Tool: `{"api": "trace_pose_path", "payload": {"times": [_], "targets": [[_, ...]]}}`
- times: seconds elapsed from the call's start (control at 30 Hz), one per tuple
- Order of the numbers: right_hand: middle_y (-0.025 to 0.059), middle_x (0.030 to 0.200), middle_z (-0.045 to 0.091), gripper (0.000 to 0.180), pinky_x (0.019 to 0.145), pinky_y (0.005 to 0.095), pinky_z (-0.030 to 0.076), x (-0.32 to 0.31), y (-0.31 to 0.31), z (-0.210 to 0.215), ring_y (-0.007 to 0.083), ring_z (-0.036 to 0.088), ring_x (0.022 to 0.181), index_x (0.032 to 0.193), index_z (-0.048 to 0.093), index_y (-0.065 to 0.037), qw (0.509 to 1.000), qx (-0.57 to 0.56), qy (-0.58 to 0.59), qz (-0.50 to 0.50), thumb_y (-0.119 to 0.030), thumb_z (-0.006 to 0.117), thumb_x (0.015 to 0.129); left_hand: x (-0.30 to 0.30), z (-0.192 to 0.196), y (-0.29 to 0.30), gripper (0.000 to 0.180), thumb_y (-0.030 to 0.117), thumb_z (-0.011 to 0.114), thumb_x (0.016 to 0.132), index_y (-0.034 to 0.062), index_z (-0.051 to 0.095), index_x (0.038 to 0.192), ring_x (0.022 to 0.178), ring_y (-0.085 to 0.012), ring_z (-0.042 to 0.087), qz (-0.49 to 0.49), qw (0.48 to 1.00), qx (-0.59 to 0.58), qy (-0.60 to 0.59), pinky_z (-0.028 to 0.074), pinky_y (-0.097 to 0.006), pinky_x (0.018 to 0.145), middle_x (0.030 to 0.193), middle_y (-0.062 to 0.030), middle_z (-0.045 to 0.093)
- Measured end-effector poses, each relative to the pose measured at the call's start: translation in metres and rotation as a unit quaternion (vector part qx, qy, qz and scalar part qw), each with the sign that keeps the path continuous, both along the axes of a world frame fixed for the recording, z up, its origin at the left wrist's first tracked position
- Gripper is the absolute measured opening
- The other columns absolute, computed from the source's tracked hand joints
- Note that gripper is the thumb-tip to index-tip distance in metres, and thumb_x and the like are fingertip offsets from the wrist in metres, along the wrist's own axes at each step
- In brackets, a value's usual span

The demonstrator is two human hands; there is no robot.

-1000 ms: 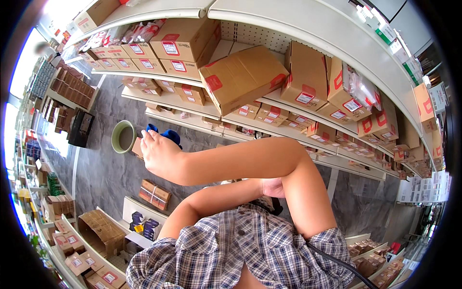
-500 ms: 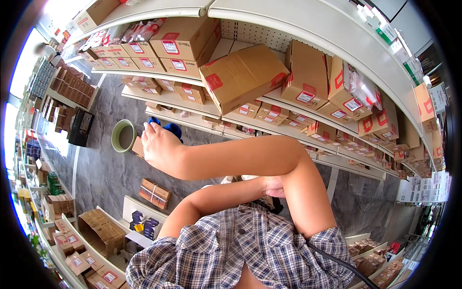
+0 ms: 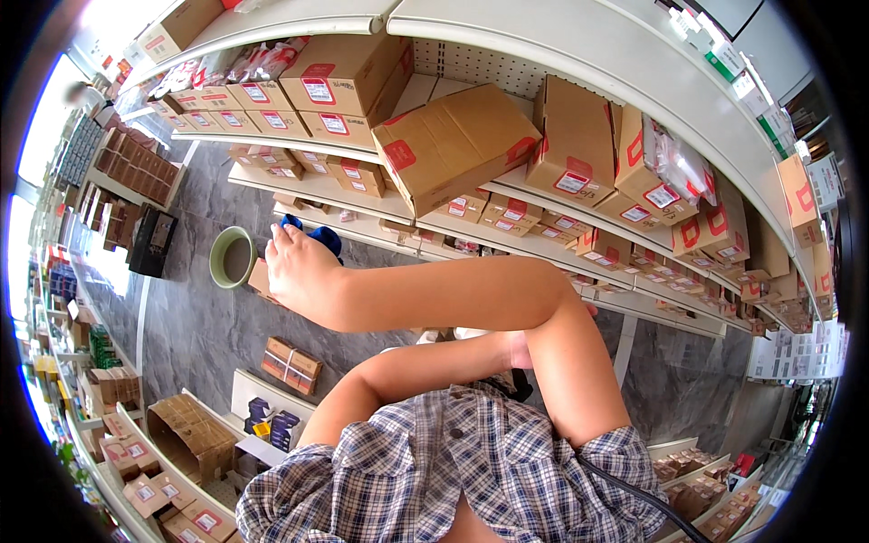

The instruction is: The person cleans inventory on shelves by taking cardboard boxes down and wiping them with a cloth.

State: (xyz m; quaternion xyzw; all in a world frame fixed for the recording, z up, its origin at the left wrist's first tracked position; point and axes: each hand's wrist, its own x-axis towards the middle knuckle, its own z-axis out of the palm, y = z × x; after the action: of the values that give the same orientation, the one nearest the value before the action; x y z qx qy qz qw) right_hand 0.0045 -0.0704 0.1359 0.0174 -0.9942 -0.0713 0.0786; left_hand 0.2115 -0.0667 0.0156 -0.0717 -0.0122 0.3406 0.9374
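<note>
My arms are crossed in front of my plaid shirt. My right arm reaches across to the left, and my right hand (image 3: 303, 276) is up in the air there with its fingers stretched out. I see no held thing in it. Just behind it are a blue object (image 3: 324, 240), partly hidden, and a brown carton (image 3: 260, 279). My left arm passes under the right one. The palm of my left hand (image 3: 521, 349) is beside my right elbow, which hides most of the hand; its fingertips show past the elbow, apparently straight.
Ahead run white shelves (image 3: 543, 27) stacked with cartons; one large tilted carton (image 3: 457, 145) juts over an edge. On the grey floor stand a green bin (image 3: 233, 256), a strapped carton (image 3: 291, 365) and a black box (image 3: 153, 240). Lower shelving with an open carton (image 3: 192, 436) is at the near left.
My left hand has moved slightly up and right behind my right elbow, so its fingertips now show beyond it. My right arm has hardly moved.
</note>
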Motion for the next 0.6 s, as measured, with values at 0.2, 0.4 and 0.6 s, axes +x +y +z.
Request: {"api": "trace_pose_path", "payload": {"times": [0.2,0.4,0.6], "targets": [[0.0273,0.123,0.052,0.038,0.103,0.0455,0.037,0.003,0.005,0.004,0.0405,0.045,0.122,0.109,0.062,0.008,1.000,-0.004,-0.022,-0.009,-0.017,0.057,0.080,-0.007,0.011,-0.002,0.026,0.023,0.050,0.092,0.0073,0.051,0.113,0.089,-0.0230,0.059,0.022,0.999,-0.014,0.041,0.050,-0.039,0.078,0.099,-0.0077,0.059],[0.0266,0.123,0.052,0.035,0.104,0.0449,0.036,0.003,0.007,-0.003,0.0402,0.045,0.122,0.106,0.065,0.005,1.000,-0.006,0.003,-0.018,-0.017,0.057,0.080,-0.005,-0.008,-0.003,0.029,0.021,0.057,0.089,0.0061,0.052,0.114,0.099,-0.0239,0.058,-0.004,0.999,0.027,-0.030,0.049,-0.039,0.082,0.107,-0.0096,0.059],[0.0246,0.131,0.048,0.040,0.105,0.0467,0.033,0.005,0.011,-0.004,0.0397,0.040,0.126,0.116,0.060,0.003,0.997,-0.033,-0.060,-0.035,-0.018,0.057,0.083,-0.007,-0.011,-0.008,0.031,0.019,0.058,0.088,0.0055,0.053,0.115,0.101,-0.0245,0.057,-0.019,0.998,0.054,-0.003,0.048,-0.039,0.084,0.110,-0.0106,0.059]]}}
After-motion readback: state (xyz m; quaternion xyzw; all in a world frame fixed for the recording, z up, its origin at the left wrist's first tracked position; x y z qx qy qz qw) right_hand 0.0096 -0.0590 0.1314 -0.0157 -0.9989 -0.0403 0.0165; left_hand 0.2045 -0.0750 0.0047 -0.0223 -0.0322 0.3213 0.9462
